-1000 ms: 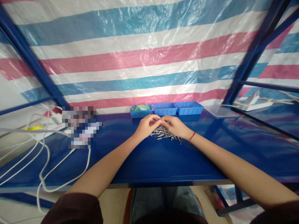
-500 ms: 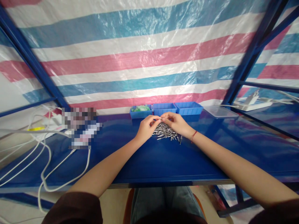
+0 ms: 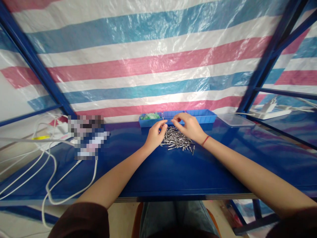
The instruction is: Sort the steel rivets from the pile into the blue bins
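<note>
A pile of small silver metal pieces that look like blind rivets (image 3: 177, 140) lies on the blue table (image 3: 173, 172), below and between my hands. My left hand (image 3: 156, 135) hovers at the pile's left edge, thumb and forefinger tips drawn together. Over the right side of the pile is my right hand (image 3: 190, 128), its fingers curled and its thumb close to the forefinger. A small gap separates the two hands. Anything in either pinch is too small to make out.
Behind the pile stand a blue bin with green pieces (image 3: 150, 116), a middle blue bin (image 3: 170, 114) and a right blue bin (image 3: 206, 115). A clear plastic lid (image 3: 236, 120) lies farther right. White cables (image 3: 51, 178) trail over the table's left side.
My hands were touching at the fingertips above the pile; now they have moved slightly apart. More of the pile shows between them. The view has shifted a little.
</note>
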